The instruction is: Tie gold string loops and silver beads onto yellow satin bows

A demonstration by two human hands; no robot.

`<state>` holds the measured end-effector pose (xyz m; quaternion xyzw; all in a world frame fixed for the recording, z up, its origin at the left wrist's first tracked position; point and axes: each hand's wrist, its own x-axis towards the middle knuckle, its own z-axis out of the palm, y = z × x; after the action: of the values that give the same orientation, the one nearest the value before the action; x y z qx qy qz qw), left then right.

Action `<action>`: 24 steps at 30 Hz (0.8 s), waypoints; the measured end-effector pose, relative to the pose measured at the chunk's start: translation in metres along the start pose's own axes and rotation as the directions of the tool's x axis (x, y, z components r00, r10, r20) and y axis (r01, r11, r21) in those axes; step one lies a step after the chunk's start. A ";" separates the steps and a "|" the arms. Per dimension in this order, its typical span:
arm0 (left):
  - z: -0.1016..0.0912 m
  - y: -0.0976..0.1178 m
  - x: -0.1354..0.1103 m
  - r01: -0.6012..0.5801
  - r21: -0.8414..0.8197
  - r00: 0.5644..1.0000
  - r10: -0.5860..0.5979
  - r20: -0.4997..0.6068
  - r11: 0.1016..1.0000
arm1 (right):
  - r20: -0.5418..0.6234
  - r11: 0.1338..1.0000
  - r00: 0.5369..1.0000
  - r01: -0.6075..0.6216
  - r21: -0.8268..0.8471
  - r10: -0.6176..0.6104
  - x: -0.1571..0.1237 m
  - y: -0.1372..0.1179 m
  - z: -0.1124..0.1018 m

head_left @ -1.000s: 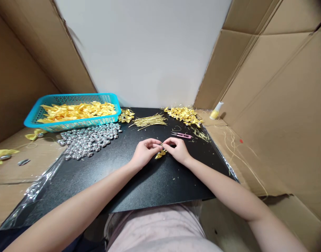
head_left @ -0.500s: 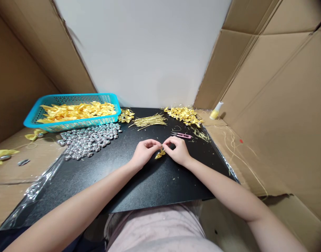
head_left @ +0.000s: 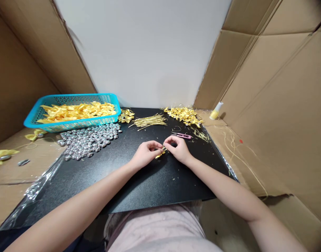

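Over the middle of the black tabletop [head_left: 139, 189], my left hand [head_left: 147, 153] pinches a small yellow ribbon bow [head_left: 160, 154], mostly covered by the fingers. My right hand [head_left: 177, 149] meets it from the other side, thumb and forefinger closed on a thin gold cord [head_left: 164, 148] at the bow. The fingertips hide where cord and ribbon join. Just beyond my right hand lies a pair of pink-handled thread snips [head_left: 182, 135]. A bundle of cut gold cords [head_left: 149, 120] lies further back.
At the back left stands a turquoise basket [head_left: 71, 127] of yellow bows, with silver beads [head_left: 88, 140] spread before it. Finished-looking bows [head_left: 185, 115] are heaped at the back right, near cord scraps [head_left: 201, 135]. Cardboard walls [head_left: 276, 105] flank the table.
My fingers have shifted slightly around the bow. The left fingertips now cover more of it, and a short length of cord shows between the hands.
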<state>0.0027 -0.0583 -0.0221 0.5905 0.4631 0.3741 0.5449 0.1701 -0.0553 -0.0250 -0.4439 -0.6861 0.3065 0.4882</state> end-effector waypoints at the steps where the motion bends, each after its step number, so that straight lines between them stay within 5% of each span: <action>1: -0.001 0.000 0.000 0.001 0.018 1.000 -0.001 0.028 1.000 | -0.002 1.000 1.000 -0.007 0.023 0.007 0.000 0.001 0.000; 6: -0.002 -0.001 -0.001 -0.055 0.147 0.994 0.040 0.104 0.988 | -0.023 0.992 0.998 -0.050 0.115 0.053 0.002 0.001 0.000; 14: -0.005 0.005 -0.004 -0.051 0.076 0.998 0.049 0.028 0.996 | -0.031 0.974 0.989 -0.135 0.182 0.143 0.006 0.003 -0.006; 18: -0.015 0.020 -0.007 -0.015 0.038 0.999 0.013 0.053 0.999 | 0.178 0.997 0.983 -0.056 0.059 0.045 0.005 -0.001 -0.009; 24: -0.029 0.038 -0.008 0.043 -0.027 0.993 -0.040 0.110 0.999 | 0.436 0.995 0.895 0.093 0.029 -0.096 -0.003 -0.017 -0.005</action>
<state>-0.0221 -0.0561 0.0195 0.5923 0.4391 0.3366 0.5857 0.1696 -0.0649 -0.0099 -0.3282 -0.7976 0.3765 0.3381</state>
